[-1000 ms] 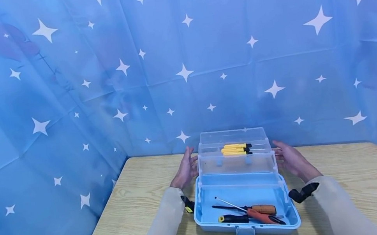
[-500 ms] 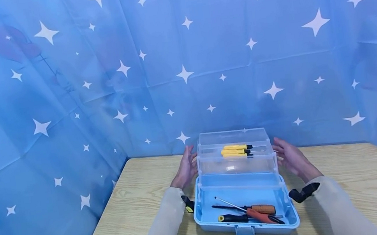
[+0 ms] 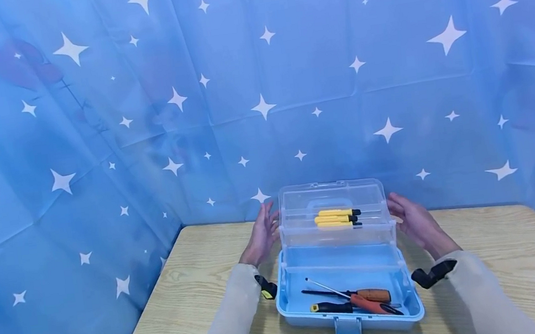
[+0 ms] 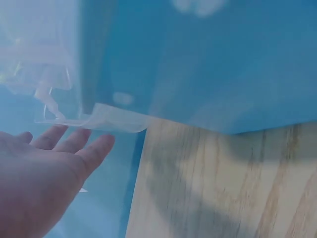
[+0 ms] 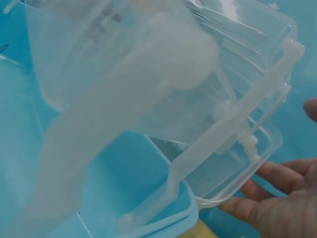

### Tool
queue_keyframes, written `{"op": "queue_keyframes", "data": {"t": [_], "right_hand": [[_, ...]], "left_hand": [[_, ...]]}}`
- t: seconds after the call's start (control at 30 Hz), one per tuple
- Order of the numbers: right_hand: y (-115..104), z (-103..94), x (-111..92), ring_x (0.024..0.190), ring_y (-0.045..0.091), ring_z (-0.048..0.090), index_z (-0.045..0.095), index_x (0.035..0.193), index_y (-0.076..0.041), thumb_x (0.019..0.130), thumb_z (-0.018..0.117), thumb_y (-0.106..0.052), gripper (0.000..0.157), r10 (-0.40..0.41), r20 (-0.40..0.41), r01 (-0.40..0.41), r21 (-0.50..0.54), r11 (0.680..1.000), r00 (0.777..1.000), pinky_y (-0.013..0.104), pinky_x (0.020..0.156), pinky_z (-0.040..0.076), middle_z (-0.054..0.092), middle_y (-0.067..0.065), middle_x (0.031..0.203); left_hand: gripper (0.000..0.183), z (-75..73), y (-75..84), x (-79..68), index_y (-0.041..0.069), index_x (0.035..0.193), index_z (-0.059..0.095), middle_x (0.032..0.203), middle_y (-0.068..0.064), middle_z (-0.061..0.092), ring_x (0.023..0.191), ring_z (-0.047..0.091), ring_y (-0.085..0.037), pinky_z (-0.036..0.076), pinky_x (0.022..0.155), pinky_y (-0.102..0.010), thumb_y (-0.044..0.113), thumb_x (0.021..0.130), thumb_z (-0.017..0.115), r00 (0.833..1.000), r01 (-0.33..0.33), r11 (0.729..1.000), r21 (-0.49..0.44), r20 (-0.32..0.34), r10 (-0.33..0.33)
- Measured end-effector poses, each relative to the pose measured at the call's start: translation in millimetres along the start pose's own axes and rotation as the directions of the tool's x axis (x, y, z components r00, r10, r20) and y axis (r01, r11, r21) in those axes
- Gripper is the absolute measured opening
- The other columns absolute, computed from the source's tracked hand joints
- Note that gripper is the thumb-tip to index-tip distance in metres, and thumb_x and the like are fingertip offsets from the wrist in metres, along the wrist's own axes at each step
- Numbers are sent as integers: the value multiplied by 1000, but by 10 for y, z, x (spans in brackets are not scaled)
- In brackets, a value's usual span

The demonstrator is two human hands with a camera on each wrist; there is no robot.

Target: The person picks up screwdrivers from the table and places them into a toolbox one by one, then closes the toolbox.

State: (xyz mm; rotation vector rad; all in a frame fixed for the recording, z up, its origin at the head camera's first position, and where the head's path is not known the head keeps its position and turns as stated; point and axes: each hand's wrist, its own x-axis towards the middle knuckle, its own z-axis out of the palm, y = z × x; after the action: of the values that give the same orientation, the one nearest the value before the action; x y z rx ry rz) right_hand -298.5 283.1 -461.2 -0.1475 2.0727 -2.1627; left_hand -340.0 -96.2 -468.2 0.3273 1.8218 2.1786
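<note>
A toolbox with a light blue base (image 3: 286, 318) and a clear plastic lid (image 3: 296, 194) stands spread on the table. Clear trays rise between base and lid on pale hinged arms (image 5: 228, 129). Several yellow-handled screwdrivers (image 3: 336, 218) show through the clear plastic. Inside the base lie screwdrivers with a red handle (image 3: 368, 305), a brown handle (image 3: 374, 295) and a black handle (image 3: 332, 308). My left hand (image 3: 260, 237) is at the lid's left side, its straight fingers (image 4: 91, 151) under the clear edge. On the other side, my right hand (image 3: 416, 221) touches the clear rim with extended fingertips (image 5: 230, 206).
A blue latch (image 3: 349, 331) hangs from the base's front. The wooden table (image 3: 202, 286) extends to both sides. Behind it hangs a blue curtain (image 3: 214, 140) with white stars, close to the table's back edge.
The lid has tipped upward, so its far edge and handle outline now show. My hands have shifted slightly with it. The tools in the base stay as they were.
</note>
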Motion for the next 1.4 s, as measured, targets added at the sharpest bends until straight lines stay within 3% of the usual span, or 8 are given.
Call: {"op": "queue_keyframes", "data": {"t": [0.07, 0.2, 0.3, 0.4, 0.53, 0.9, 1.1, 1.4], "right_hand": [[-18, -1, -6, 117, 2, 49, 8, 156, 4, 104, 33, -52, 81, 4, -5, -4, -22, 1000, 1000, 19, 92, 49, 47, 5, 144], [-65, 7, -9, 135, 22, 36, 11, 157, 1, 103, 29, -59, 83, 11, -27, -14, -102, 995, 1000, 41, 112, 38, 23, 23, 160], [-88, 7, -7, 133, 21, 37, 15, 157, -1, 102, 28, -61, 82, 2, -48, -9, -144, 989, 999, 47, 112, 33, 28, 18, 159], [-96, -6, -7, 118, 10, 45, 22, 156, -1, 102, 31, -59, 79, -11, -61, 3, -135, 991, 998, 40, 102, 37, 49, 1, 142], [-104, -12, -20, 111, 7, 48, 28, 154, -2, 102, 34, -57, 76, -35, -69, 27, -120, 992, 997, 33, 96, 38, 55, -16, 121], [-204, 16, -93, 111, 5, 48, 26, 155, -2, 103, 33, -56, 75, -91, -64, 83, -116, 990, 994, 34, 99, 38, 53, -11, 130], [-221, 20, -110, 113, 2, 46, 18, 157, -3, 104, 31, -55, 76, -101, -50, 97, -91, 991, 994, 27, 97, 39, 39, 2, 153], [-272, 35, -145, 117, -1, 45, 12, 158, -5, 104, 28, -54, 75, -122, -22, 119, -82, 989, 992, 25, 98, 39, 18, 14, 164]], "left_hand": [[79, 0, 16, 7, 18, 161, 2, 163, -17, 18, 149, 20, -38, 18, 120, -58, 67, 100, 14, 1000, -3, 1000, -2, 4, 3], [78, -3, 47, 15, 19, 161, 2, 163, -17, 19, 150, 19, -38, 17, 119, -61, 67, 100, 13, 1000, -19, 1000, 11, 18, 19], [76, 2, 73, 13, 20, 161, 2, 163, -15, 21, 149, 21, -37, 17, 119, -62, 65, 100, 12, 999, -30, 999, 25, 25, 29], [78, 3, 92, 5, 20, 161, 3, 163, -13, 24, 149, 23, -36, 18, 118, -62, 67, 100, 14, 999, -39, 999, 29, 27, 38], [79, -13, 103, -6, 20, 161, 3, 162, -11, 26, 148, 25, -35, 19, 118, -62, 69, 99, 15, 998, -54, 998, 41, 33, 53], [75, -5, 184, -41, 21, 161, 3, 164, -13, 22, 150, 21, -35, 14, 118, -64, 65, 101, 14, 994, -82, 996, 16, 68, 81], [69, -10, 210, -61, 20, 161, 3, 164, -13, 20, 151, 18, -34, 14, 120, -61, 58, 104, 10, 993, -89, 996, 9, 76, 88], [65, 10, 248, -99, 20, 161, 6, 164, -13, 19, 151, 16, -34, 12, 122, -55, 54, 105, 9, 994, -91, 995, -34, 63, 93]]}}
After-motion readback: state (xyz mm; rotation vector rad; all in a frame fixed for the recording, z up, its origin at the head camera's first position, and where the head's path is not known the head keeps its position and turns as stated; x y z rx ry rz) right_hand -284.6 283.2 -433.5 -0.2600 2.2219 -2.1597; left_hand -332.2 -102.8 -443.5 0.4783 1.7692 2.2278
